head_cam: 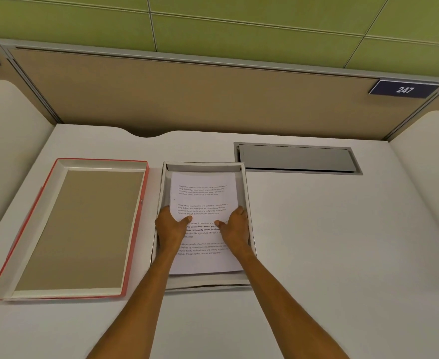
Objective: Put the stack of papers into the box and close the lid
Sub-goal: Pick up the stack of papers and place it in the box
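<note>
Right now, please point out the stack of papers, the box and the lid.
stack of papers [203, 187], head view, upper printed area of the top sheet.
box [203, 166], head view, its far wall.
lid [73, 229], head view, its brown inner bottom.

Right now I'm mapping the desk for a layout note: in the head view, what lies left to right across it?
Red-edged lid lying inside-up → left hand → stack of papers in the open box → right hand → grey cable hatch, farther back.
</note>
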The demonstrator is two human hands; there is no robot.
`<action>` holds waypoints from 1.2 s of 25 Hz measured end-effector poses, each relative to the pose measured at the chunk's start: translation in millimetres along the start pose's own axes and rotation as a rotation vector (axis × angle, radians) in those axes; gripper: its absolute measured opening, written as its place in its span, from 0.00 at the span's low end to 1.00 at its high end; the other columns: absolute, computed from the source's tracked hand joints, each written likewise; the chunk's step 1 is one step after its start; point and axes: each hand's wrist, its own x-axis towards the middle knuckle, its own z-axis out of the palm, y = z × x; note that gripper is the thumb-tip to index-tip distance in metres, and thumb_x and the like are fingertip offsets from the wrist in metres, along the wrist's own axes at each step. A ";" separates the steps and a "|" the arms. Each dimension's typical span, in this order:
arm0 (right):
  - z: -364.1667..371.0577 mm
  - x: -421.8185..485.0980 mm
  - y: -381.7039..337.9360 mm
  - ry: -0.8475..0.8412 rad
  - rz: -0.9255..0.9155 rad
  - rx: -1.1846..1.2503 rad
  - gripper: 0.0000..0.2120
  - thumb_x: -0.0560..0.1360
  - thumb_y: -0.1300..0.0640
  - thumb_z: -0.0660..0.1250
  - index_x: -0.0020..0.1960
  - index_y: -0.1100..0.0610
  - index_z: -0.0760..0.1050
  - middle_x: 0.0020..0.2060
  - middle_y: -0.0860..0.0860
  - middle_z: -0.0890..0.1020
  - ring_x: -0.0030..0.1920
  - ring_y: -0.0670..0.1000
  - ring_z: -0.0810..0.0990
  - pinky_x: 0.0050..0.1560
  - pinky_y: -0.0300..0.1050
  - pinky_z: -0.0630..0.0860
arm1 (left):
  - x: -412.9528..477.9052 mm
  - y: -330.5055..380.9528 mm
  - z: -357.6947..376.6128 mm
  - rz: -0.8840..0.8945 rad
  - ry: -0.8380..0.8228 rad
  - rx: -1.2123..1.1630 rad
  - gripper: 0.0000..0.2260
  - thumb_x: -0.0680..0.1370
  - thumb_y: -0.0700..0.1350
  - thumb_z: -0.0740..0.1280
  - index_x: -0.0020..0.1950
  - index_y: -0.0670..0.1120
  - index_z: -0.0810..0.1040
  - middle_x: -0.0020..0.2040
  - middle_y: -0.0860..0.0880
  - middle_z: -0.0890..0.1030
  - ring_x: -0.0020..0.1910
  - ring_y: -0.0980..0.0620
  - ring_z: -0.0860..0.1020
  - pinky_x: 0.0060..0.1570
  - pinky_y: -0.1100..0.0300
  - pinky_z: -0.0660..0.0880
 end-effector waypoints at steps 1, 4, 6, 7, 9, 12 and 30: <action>1.5 -3.0 2.1 0.018 -0.013 0.030 0.33 0.73 0.55 0.74 0.70 0.63 0.60 0.67 0.59 0.72 0.67 0.58 0.73 0.65 0.51 0.76 | -3.7 0.7 0.5 0.019 0.018 0.012 0.22 0.70 0.40 0.77 0.62 0.39 0.76 0.61 0.39 0.82 0.56 0.41 0.82 0.48 0.54 0.79; 2.8 -10.0 6.4 0.015 -0.028 0.160 0.36 0.75 0.56 0.72 0.75 0.62 0.56 0.71 0.58 0.68 0.71 0.58 0.70 0.68 0.55 0.73 | -12.0 0.5 0.3 0.058 0.062 0.083 0.24 0.71 0.43 0.77 0.64 0.41 0.75 0.62 0.41 0.81 0.57 0.40 0.82 0.52 0.48 0.80; 0.4 -11.2 6.1 -0.007 -0.003 0.249 0.42 0.75 0.53 0.72 0.78 0.60 0.50 0.75 0.56 0.63 0.74 0.57 0.66 0.72 0.55 0.68 | -12.4 -0.3 -2.2 0.059 0.050 0.088 0.26 0.70 0.44 0.78 0.65 0.41 0.73 0.62 0.41 0.80 0.57 0.40 0.81 0.54 0.46 0.80; -1.2 -10.7 5.5 -0.013 0.011 0.284 0.44 0.74 0.52 0.73 0.79 0.60 0.49 0.76 0.56 0.62 0.75 0.57 0.65 0.73 0.53 0.66 | -11.5 -0.7 -3.6 0.055 0.034 0.080 0.27 0.70 0.44 0.78 0.65 0.41 0.73 0.62 0.41 0.80 0.57 0.40 0.81 0.55 0.47 0.80; -3.8 -9.1 4.8 -0.020 0.037 0.338 0.47 0.72 0.50 0.74 0.79 0.60 0.49 0.76 0.56 0.63 0.75 0.57 0.65 0.72 0.51 0.66 | -9.7 -0.7 -6.6 0.036 0.000 0.073 0.28 0.69 0.45 0.79 0.65 0.40 0.73 0.62 0.41 0.80 0.58 0.41 0.81 0.56 0.46 0.80; -5.7 -6.4 6.5 -0.029 0.071 0.401 0.48 0.70 0.49 0.76 0.79 0.58 0.52 0.75 0.56 0.66 0.74 0.57 0.67 0.71 0.54 0.67 | -7.3 0.7 -9.7 -0.015 -0.034 0.049 0.31 0.68 0.47 0.80 0.66 0.41 0.73 0.64 0.41 0.80 0.60 0.41 0.80 0.60 0.44 0.79; -35.1 30.2 -26.4 -0.015 -0.253 0.252 0.34 0.73 0.47 0.73 0.74 0.58 0.67 0.71 0.52 0.74 0.69 0.51 0.73 0.65 0.36 0.66 | -81.9 35.0 -33.6 -0.523 -0.383 -0.662 0.25 0.72 0.42 0.77 0.66 0.39 0.76 0.61 0.38 0.81 0.59 0.42 0.81 0.60 0.50 0.78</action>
